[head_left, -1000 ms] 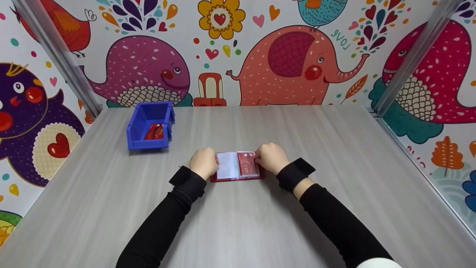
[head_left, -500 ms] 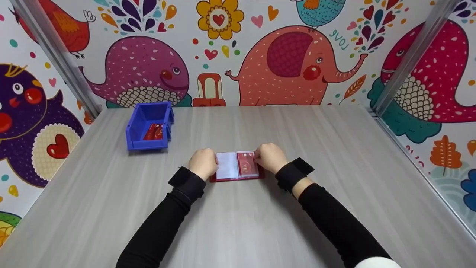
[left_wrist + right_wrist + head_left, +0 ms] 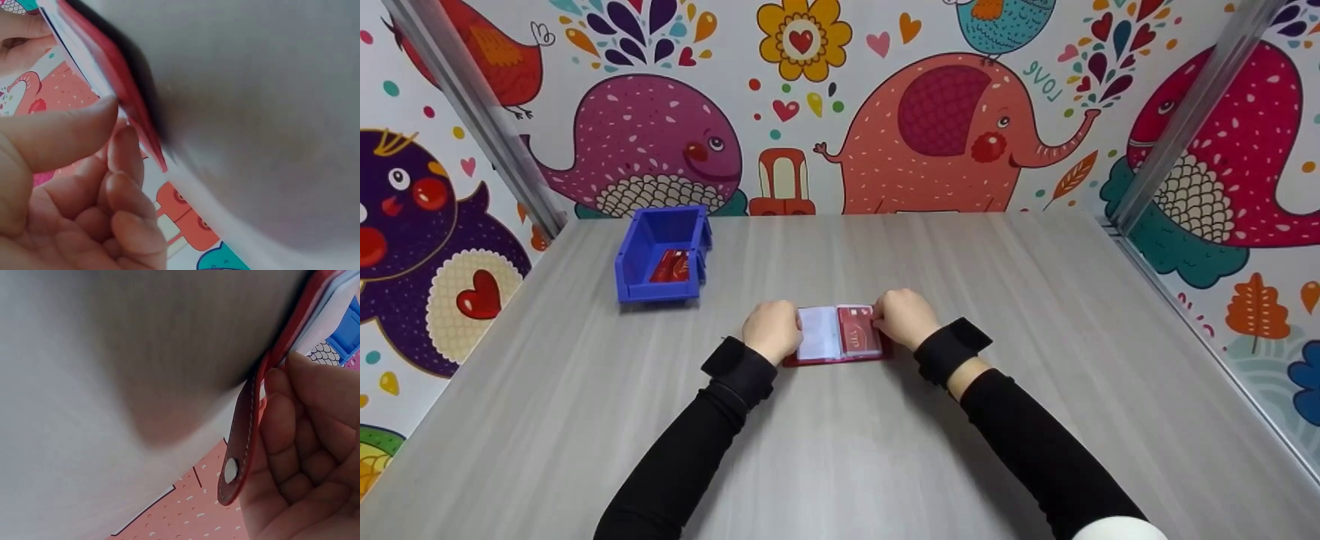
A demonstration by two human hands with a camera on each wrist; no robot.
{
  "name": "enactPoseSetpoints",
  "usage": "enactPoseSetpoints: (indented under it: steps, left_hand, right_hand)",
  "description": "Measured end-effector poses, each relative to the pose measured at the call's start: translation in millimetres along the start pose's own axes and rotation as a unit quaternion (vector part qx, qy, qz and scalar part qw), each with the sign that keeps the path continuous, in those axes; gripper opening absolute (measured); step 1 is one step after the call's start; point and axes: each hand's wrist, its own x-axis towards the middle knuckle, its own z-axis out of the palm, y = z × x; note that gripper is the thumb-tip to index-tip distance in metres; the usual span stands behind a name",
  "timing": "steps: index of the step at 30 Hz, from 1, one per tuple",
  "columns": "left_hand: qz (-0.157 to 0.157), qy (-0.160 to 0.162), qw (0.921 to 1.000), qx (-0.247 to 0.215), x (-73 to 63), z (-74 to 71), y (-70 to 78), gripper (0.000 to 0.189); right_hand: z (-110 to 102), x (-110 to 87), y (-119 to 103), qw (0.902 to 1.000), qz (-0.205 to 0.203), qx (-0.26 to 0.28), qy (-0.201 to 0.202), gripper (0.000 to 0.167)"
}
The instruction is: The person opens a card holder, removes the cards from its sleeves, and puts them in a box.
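Observation:
A red card holder [image 3: 840,362] lies spread on the table, its pale plastic sleeves [image 3: 819,334] showing on the left half. On the right half a red card [image 3: 861,332] printed "VIP" shows in a sleeve. My left hand [image 3: 772,331] pinches the holder's left edge; in the left wrist view the thumb [image 3: 84,132] presses at the sleeves with the other fingers curled below. At the opposite edge my right hand [image 3: 907,318] pinches the sleeves between thumb and index finger. A strap with a snap button [image 3: 232,469] hangs from the holder beside that hand in the right wrist view.
A blue plastic bin [image 3: 654,291] stands at the back left of the table, with red cards [image 3: 671,265] inside. Behind the wood-grain table [image 3: 840,442] rises a wall with cartoon animals [image 3: 952,142]. Metal posts [image 3: 472,112] edge both sides.

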Motion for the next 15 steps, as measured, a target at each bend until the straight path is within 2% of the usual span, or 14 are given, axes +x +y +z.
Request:
enactPoseSetpoints:
  steps: [5,10,15]
  left_hand:
    - [0.009,-0.002,0.9999,-0.006,-0.8,-0.4,8.2,0.017]
    - [0.001,-0.007,0.9997,-0.024,0.1,-0.2,18.9,0.009]
    - [0.008,-0.019,0.9985,-0.049,0.7,3.3,29.7,0.018]
  right_hand:
    - [1,0.4,1,1.0000,-0.002,0.002,0.003,0.005]
    - [1,0.6,1,1.0000,-0.001,0.001,0.004,0.005]
    - [1,0.0,0,1.0000,0.001,-0.001,0.004,0.005]
